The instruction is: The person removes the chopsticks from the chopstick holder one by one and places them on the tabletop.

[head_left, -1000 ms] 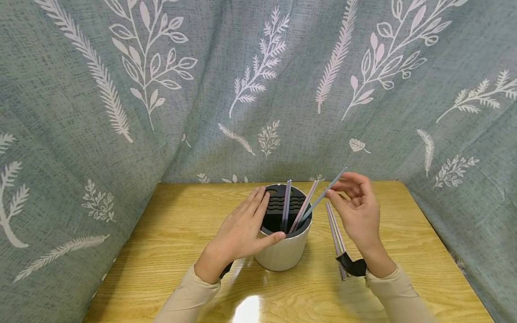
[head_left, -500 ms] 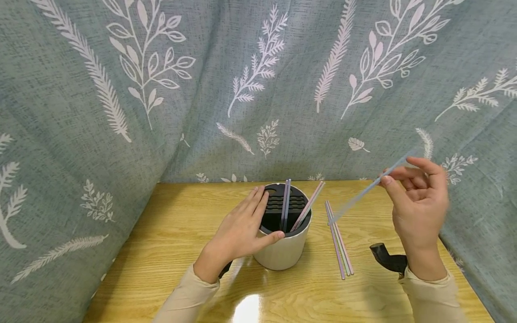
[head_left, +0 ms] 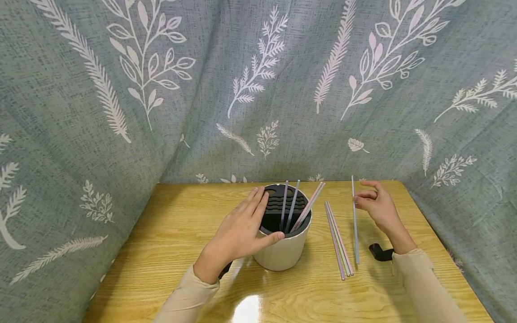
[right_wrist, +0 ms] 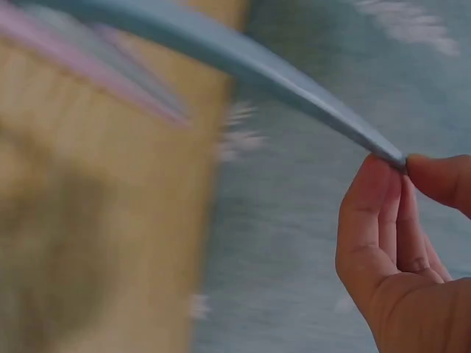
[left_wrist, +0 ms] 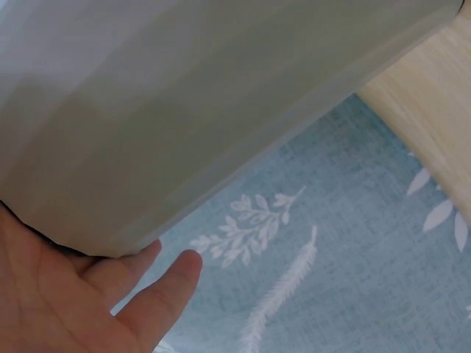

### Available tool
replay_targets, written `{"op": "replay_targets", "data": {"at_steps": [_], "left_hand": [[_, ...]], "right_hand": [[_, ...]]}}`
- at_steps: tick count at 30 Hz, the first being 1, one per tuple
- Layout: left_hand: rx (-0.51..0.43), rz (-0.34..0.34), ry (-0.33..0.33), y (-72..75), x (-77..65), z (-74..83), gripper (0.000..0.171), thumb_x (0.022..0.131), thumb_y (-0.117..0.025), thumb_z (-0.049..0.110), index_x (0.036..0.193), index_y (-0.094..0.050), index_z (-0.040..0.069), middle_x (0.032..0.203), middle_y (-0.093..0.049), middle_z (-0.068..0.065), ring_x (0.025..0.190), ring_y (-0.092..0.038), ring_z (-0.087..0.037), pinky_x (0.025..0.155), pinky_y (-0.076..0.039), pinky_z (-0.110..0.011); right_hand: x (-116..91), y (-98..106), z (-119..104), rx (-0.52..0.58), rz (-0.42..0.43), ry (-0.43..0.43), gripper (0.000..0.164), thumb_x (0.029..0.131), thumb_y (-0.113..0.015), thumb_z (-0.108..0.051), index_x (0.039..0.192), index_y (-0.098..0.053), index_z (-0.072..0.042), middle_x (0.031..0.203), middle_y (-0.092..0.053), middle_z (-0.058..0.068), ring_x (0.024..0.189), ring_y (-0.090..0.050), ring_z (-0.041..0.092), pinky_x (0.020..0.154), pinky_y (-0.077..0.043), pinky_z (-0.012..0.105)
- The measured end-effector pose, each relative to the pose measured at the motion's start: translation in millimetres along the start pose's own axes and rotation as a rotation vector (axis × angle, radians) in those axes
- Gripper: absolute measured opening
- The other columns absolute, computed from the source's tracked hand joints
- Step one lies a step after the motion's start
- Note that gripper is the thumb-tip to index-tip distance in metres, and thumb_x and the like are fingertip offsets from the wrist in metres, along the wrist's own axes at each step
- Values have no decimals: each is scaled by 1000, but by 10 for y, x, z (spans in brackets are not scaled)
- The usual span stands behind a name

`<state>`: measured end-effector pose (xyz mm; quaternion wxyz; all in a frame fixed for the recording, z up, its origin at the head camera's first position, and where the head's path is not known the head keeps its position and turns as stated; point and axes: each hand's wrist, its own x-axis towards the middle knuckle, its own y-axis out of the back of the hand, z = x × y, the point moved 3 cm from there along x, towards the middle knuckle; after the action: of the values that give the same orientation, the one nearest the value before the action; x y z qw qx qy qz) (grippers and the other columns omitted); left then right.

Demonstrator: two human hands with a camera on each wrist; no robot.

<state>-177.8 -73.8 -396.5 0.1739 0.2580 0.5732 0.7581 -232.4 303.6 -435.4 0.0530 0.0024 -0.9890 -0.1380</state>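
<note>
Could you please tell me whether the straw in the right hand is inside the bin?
No, the right hand pinches the blue straw outside the bin.

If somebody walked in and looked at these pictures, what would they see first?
Probably the big leaf-patterned cloth behind the wooden table. Next, the pale pot with colorful straws leaning inside and the left hand resting on its rim. To the pot's right, the right hand pinches a blue straw, near more straws lying on the table.
</note>
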Motion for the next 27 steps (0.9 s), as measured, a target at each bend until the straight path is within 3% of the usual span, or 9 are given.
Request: {"op": "replay_targets", "data": {"at_steps": [5, 10, 19, 27], "left_hand": [[-3, -6, -3, -1, 3, 4, 106, 91, -30, 82, 160, -15, 4, 166, -5, -10, 152, -4, -23, 119, -19, -41], [-1, -9, 0, 1, 3, 1, 106, 91, -30, 82, 160, -14, 4, 166, -4, -10, 152, -3, -23, 119, -19, -40], [-2, -5, 2, -9, -3, 3, 106, 90, -30, 83, 160, -15, 4, 167, -4, -9, 152, 0, -20, 119, -18, -39], [3, 18, -4, -14, -4, -5, 106, 91, -31, 82, 160, -16, 4, 166, -6, -10, 152, -5, -24, 119, -19, -39]], "right_hand": [[148, -63, 400, -19, -71, -119, 60, 100, -58, 1, 150, -25, 8, 114, -61, 27, 98, -68, 29, 88, -55, 45], [255, -169, 637, -77, -136, -154, 60, 100, -56, 0, 150, -24, 11, 117, -59, 34, 105, -63, 45, 87, -55, 47], [303, -357, 826, -204, -162, -201, 56, 98, -62, -3, 144, -33, 13, 110, -66, 27, 93, -68, 31, 75, -58, 35], [305, -420, 892, -250, -152, -225, 53, 97, -63, -3, 141, -37, 13, 111, -66, 28, 93, -69, 33, 75, -58, 37]]}}
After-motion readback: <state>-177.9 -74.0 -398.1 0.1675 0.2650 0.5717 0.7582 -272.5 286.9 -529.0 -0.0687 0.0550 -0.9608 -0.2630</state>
